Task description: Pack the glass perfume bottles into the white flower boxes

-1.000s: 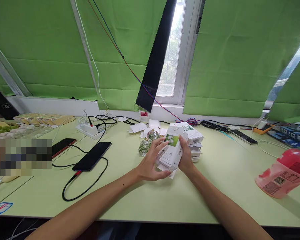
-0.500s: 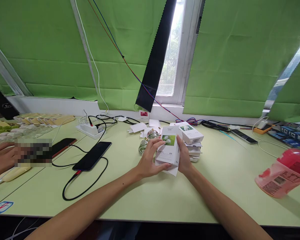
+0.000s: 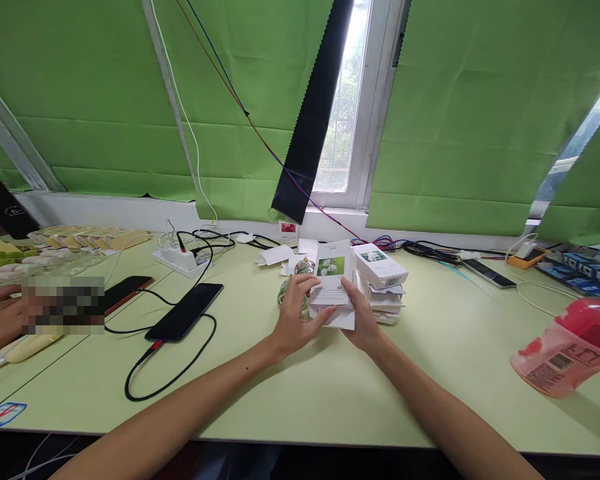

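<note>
"How many boxes in hand over there?"

"Just one: a white box [image 3: 330, 288] with a green flower photo, held up above the table [image 3: 260, 407] in front of the stack. A white flap shows at its near end."

"Both hands on it?"

"Both. The left hand [image 3: 296, 315] grips its left edge, fingertips on the front, thumb low by the flap. The right hand [image 3: 363, 315] pinches the other side, thumb on the front and the rest of the fingers behind."

"And the stack?"

"One stack [image 3: 386, 303], just right of the hands. I see one printed box [image 3: 381, 265] on top; what's under it is too crowded to count."

"Anything by the left hand?"

"Two clear, round ornaments, one [image 3: 305, 265] behind the other [image 3: 284, 292], both partly hidden by the fingers."

"Phones?"

"Three: a black one [image 3: 185, 313] and a red-edged one [image 3: 127, 293] on the left, another [image 3: 487, 273] far right. Also one pink container [image 3: 563, 350] with a red top, and one co-worker's hand [image 3: 0, 317] at the far left, partly blurred, so I can't tell what it holds."
</note>
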`<state>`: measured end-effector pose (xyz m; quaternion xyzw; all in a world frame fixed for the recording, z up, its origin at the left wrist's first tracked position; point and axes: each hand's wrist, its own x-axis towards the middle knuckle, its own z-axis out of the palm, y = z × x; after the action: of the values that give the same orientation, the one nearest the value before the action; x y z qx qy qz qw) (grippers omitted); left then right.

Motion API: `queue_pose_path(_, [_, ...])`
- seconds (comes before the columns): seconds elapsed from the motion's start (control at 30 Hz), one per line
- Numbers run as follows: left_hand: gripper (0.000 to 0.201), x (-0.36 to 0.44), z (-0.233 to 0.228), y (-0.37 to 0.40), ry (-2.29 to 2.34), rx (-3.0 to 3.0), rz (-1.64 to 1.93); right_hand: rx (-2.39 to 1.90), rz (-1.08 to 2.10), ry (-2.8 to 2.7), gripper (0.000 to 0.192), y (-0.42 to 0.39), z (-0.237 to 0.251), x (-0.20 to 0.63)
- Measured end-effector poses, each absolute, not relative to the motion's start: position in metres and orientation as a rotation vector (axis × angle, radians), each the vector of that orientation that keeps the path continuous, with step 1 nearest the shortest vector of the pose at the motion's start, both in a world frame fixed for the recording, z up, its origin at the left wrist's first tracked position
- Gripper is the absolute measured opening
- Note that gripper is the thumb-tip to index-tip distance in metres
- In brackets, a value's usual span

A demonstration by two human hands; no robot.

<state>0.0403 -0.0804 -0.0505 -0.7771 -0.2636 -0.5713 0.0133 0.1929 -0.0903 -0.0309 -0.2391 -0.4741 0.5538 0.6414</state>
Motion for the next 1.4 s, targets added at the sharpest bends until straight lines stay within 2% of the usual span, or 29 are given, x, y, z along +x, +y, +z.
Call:
queue_pose_path(0.07, [0.041, 0.0405, -0.0495, -0.0812, -0.795, -2.363, -1.760, -0.534, 1.509, -0.930, 0.043, -0.0912, -0.0301, 0.1936])
queue_pose_path(0.13, [0.040, 0.0407, -0.0481, -0.0822, -0.781, -2.297, -1.753, -0.520, 1.613, -0.826, 0.046, -0.0922, -0.0292, 0.1939])
queue_pose_path(0.5, [0.030, 0.0453, -0.0518, -0.0855, -0.838, -2.204, -1.837, -0.501, 1.579, -0.726, 0.039, -0.0927, -0.0258, 0.1922])
queue_pose_path(0.83, [0.022, 0.0459, -0.0511, -0.0894, -0.739, -2.237, -1.863, -0.439, 1.596, -0.752, 0.042, -0.0893, -0.0273, 0.1934])
queue_pose_path(1.4, [0.030, 0.0476, -0.0536, -0.0879, -0.548, -2.334, -1.810, -0.479, 1.586, -0.668, 0.039, -0.0906, -0.0260, 0.1930])
